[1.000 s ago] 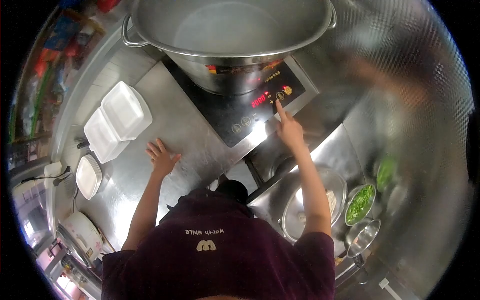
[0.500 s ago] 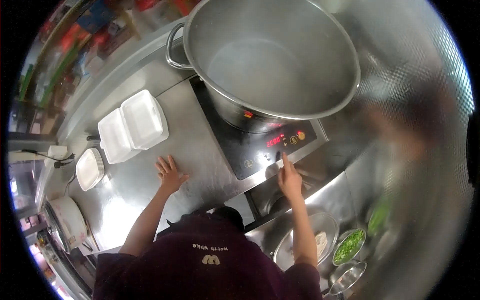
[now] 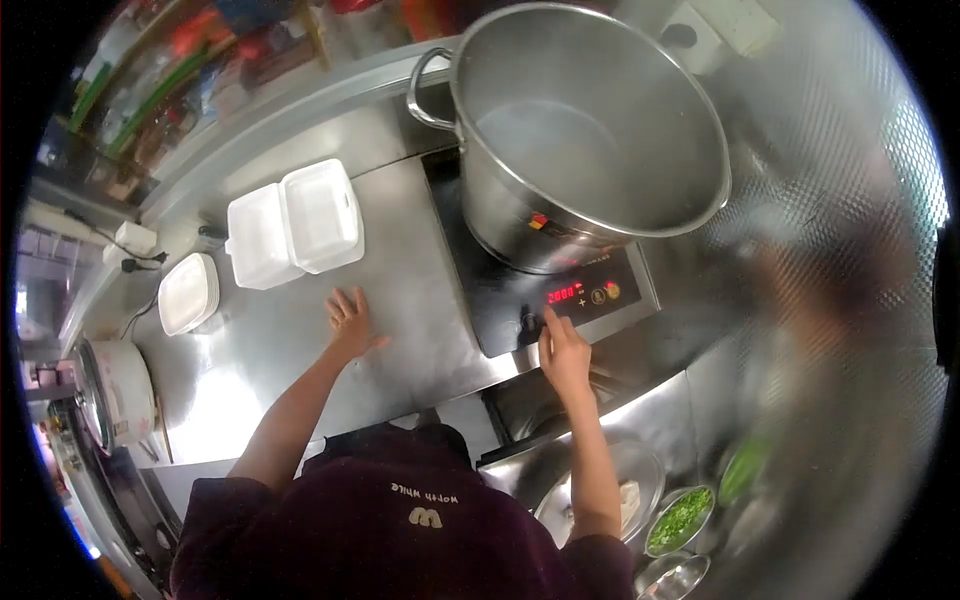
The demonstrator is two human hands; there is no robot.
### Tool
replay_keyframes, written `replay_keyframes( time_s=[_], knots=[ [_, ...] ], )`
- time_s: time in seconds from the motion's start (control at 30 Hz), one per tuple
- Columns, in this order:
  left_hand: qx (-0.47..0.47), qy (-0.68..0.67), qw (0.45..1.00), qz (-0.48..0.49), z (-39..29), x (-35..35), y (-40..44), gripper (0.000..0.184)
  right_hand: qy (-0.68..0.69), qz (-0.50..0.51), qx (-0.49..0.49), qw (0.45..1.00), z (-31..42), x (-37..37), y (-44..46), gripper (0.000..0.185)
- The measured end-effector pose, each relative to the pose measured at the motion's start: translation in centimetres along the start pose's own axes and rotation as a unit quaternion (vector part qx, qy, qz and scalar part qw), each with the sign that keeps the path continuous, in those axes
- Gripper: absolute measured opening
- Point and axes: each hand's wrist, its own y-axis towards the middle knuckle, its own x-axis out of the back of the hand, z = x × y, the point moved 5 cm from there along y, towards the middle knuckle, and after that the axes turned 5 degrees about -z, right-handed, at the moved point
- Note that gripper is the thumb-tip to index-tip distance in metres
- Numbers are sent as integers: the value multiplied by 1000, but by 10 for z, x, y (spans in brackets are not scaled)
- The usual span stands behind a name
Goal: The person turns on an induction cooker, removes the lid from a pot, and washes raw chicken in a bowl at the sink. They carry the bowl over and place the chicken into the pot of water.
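My left hand [image 3: 351,325] lies flat on the steel counter [image 3: 400,300], fingers spread, in front of a white foam takeout box [image 3: 296,224] standing open. My right hand [image 3: 565,350] is at the control panel of a black induction cooker [image 3: 490,300]; its index fingertip touches the panel beside the lit red digits [image 3: 564,294], and the other fingers are curled in with nothing visible in them. On the cooker stands a large steel stockpot [image 3: 520,220] without a lid. Haze inside blurs its contents.
A stack of white foam trays [image 3: 188,294] sits at the left, with a white round cooker [image 3: 122,395] nearer. Beside my right forearm are a metal dish [image 3: 648,470], a bowl of chopped greens [image 3: 682,520] and a small steel bowl [image 3: 672,580]. A textured metal wall [image 3: 800,150] rises at right.
My right fingertip has moved left along the panel, from near the plus sign to below the digits. The red digits read differently. My left hand stays on the counter; the view has shifted.
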Motion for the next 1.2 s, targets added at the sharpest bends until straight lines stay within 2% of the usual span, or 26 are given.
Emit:
replay_keyframes(
  time_s=[0.1,0.2,0.23,0.3,0.33,0.37,0.4,0.43,0.47,0.5,0.57,0.63,0.7,0.73,0.83,0.93,1.03,1.2],
  knots=[
    [-6,-31,999,9,3,-1,0,118,21,5,45,999,38,-14,10,38],
    [-34,-35,998,-43,2,4,-8,105,40,37,96,994,108,-38,30,34],
    [-100,-28,992,-68,3,3,-9,93,65,46,134,988,138,-45,34,33],
    [-209,-131,960,-131,14,20,-21,57,103,37,221,969,197,-59,36,30],
    [-229,-115,958,-130,17,15,-22,44,99,50,247,963,223,-68,31,29],
    [-184,-267,940,-106,23,23,-37,33,139,35,296,944,246,-78,27,18],
    [-206,-362,901,-119,36,22,-51,29,118,64,322,937,270,-88,19,7],
    [-139,-377,912,-87,50,42,-91,29,125,69,351,926,297,-94,12,8],
    [-139,-400,895,-140,70,25,-111,31,140,91,371,913,314,-110,-1,11],
    [-130,-385,906,-122,91,17,-137,34,154,112,367,910,331,-124,-13,11],
    [-140,-458,878,-5,141,-15,-196,36,179,151,373,898,375,-150,-43,9],
    [-11,-602,794,89,196,-65,-257,38,199,182,387,882,421,-176,-71,8],
    [64,-665,739,84,260,-105,-318,40,196,168,439,860,463,-212,-106,10],
    [109,-681,723,52,292,-124,-348,41,194,159,463,850,484,-227,-128,12],
    [234,-697,674,-70,384,-171,-424,44,238,222,486,811,551,-266,-185,22],
    [328,-690,598,-243,459,-181,-496,43,240,328,531,744,625,-285,-244,28],
    [367,-715,452,-387,500,-176,-548,40,240,449,537,672,693,-298,-289,28],
    [377,-748,364,-408,537,-194,-564,37,270,492,570,600,778,-338,-330,26]
  ],
)
